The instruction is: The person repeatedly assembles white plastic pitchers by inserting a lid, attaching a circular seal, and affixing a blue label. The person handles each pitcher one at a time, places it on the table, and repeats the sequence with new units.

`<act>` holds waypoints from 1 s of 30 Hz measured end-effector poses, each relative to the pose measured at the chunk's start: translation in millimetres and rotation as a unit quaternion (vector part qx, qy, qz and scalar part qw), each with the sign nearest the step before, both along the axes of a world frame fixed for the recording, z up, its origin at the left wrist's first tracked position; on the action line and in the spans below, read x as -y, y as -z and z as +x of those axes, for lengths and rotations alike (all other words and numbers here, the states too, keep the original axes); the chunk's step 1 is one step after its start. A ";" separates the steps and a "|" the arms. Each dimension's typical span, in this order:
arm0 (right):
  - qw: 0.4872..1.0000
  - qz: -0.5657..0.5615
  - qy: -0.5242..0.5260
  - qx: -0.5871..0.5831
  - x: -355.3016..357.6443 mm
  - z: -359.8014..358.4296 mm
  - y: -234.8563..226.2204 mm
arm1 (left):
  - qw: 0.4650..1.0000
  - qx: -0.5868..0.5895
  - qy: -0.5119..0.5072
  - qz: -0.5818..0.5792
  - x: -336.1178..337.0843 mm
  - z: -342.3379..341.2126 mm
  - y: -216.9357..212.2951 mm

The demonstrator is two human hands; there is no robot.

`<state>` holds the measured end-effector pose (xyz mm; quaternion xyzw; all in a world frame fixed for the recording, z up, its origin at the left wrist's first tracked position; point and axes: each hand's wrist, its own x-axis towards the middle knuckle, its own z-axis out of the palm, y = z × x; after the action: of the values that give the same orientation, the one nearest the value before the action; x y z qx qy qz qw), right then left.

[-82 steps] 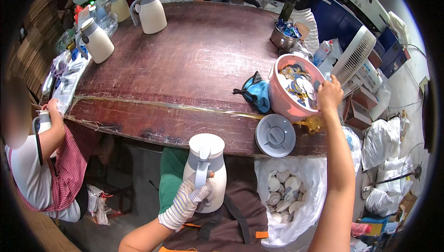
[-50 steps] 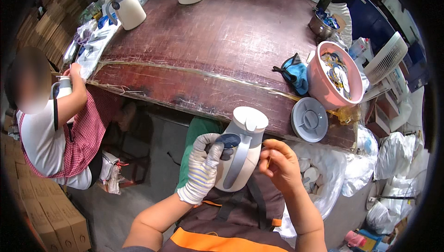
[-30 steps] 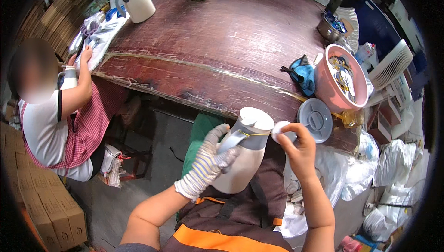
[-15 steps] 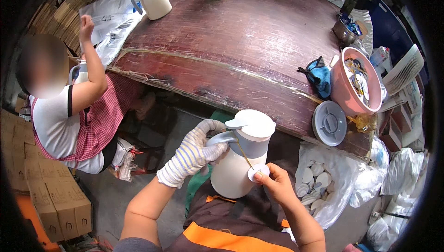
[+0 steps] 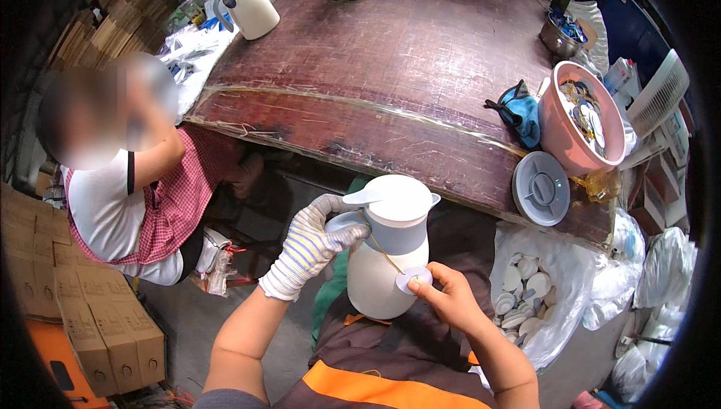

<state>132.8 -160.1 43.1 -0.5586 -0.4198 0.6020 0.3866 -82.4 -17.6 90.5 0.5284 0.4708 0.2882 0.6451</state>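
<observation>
A cream insulated jug (image 5: pixel 379 277) with a grey collar and a white lid (image 5: pixel 398 197) rests upright on my lap. My left hand (image 5: pixel 312 240), in a striped knit glove, is closed round its grey handle. A thin yellow cord (image 5: pixel 385 253) runs from near the handle's top down across the jug. At its lower end is a round white tag (image 5: pixel 412 280), pinched between the thumb and fingers of my bare right hand (image 5: pixel 449 292). The tag lies close against the jug's side.
The worn reddish table (image 5: pixel 360 56) holds a pink tub (image 5: pixel 567 120) of tags, a grey round lid (image 5: pixel 541 189), a blue cloth (image 5: pixel 518 116) and more jugs (image 5: pixel 251 11). A plastic bag (image 5: pixel 526 289) of white discs lies right; a person (image 5: pixel 113 206) sits left beside cartons (image 5: pixel 105 326).
The view has shifted slightly. My hands keep their hold on the handle and the tag. The seated person's raised arm has come down toward the head.
</observation>
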 end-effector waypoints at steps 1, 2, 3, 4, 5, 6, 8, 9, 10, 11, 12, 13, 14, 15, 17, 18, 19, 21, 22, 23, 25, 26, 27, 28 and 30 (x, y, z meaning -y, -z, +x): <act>1.000 -0.013 0.007 -0.004 1.5 -0.4 1.5 | 1.000 -0.004 0.002 -0.001 0.5 2.1 -0.4; 1.000 -0.004 0.011 -0.006 2.8 -0.6 3.7 | 1.000 -0.007 0.004 -0.002 1.7 4.6 -0.4; 1.000 0.005 0.014 -0.007 4.0 -1.1 7.2 | 1.000 -0.009 0.011 -0.004 3.0 7.0 -2.0; 1.000 0.014 0.018 -0.008 5.4 -1.1 9.6 | 1.000 0.007 0.021 -0.014 4.2 8.1 -3.7; 1.000 0.007 0.023 -0.020 6.7 -1.3 10.7 | 0.999 0.021 0.030 -0.025 6.1 7.8 -5.8; 0.999 0.000 0.027 -0.031 7.9 -1.4 11.6 | 0.998 0.036 0.038 -0.035 8.2 7.6 -7.0; 0.998 -0.004 0.025 -0.059 10.3 -1.1 14.2 | 0.999 0.027 0.022 -0.008 12.8 8.0 -3.8; 0.997 -0.002 0.018 -0.074 12.0 0.5 16.3 | 1.000 0.028 0.011 0.000 14.4 6.9 -3.5; 0.996 0.001 0.010 -0.090 13.1 2.3 17.9 | 1.000 0.030 -0.001 0.008 15.9 5.4 -2.8; 0.997 0.003 0.014 -0.076 13.0 2.4 15.9 | 0.995 0.051 -0.022 0.087 16.7 0.7 -1.9; 0.998 0.004 0.022 -0.062 14.0 3.2 10.0 | 0.994 0.050 -0.051 0.086 14.1 -2.6 -21.0; 0.998 0.005 0.029 -0.047 14.2 4.0 7.7 | 0.987 0.032 -0.074 0.139 8.1 -9.3 -35.7; 0.998 0.002 0.032 -0.060 15.1 5.1 10.3 | 0.976 0.013 -0.099 0.196 1.6 -17.1 -49.8; 0.997 0.001 0.033 -0.072 17.5 7.8 14.1 | 0.970 0.041 -0.140 0.195 -5.7 -21.4 -64.6; 0.994 -0.007 0.043 -0.101 23.2 10.4 23.6 | 0.949 0.083 -0.197 0.233 -29.6 -37.4 -77.3; 0.993 -0.007 0.044 -0.108 25.1 11.0 29.2 | 0.914 0.110 -0.217 0.324 -45.3 -46.7 -72.9; 0.992 -0.011 0.044 -0.114 26.1 11.5 35.0 | 0.904 0.073 -0.247 0.340 -60.0 -54.3 -71.2; 0.994 -0.016 0.048 -0.102 27.4 12.4 39.5 | 0.894 0.027 -0.302 0.330 -82.5 -59.0 -68.7; 0.993 -0.021 0.050 -0.101 27.1 11.4 38.2 | 0.894 0.015 -0.326 0.308 -92.6 -58.3 -66.7; 0.993 -0.027 0.053 -0.098 27.5 10.8 37.0 | 0.865 -0.023 -0.363 0.347 -116.0 -69.6 -46.1; 0.992 -0.036 0.071 -0.097 30.9 11.4 41.3 | 0.845 -0.027 -0.374 0.382 -142.8 -76.6 -26.3; 0.992 -0.032 0.075 -0.100 32.0 11.8 44.7 | 0.838 -0.040 -0.369 0.401 -152.4 -78.7 -23.4; 0.991 -0.028 0.079 -0.102 33.3 12.5 47.4 | 0.830 -0.052 -0.364 0.420 -161.7 -80.2 -21.5; 0.991 -0.023 0.083 -0.105 34.6 12.9 49.5 | 0.821 -0.063 -0.358 0.440 -171.3 -81.3 -20.2; 0.990 -0.040 0.096 -0.096 37.3 15.9 52.4 | 0.845 -0.100 -0.334 0.405 -167.4 -59.4 -35.0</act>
<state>148.7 -197.4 -9.3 -0.5510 -0.3012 0.6290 0.4583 -141.8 149.7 125.6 0.5794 0.5226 0.5964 0.1881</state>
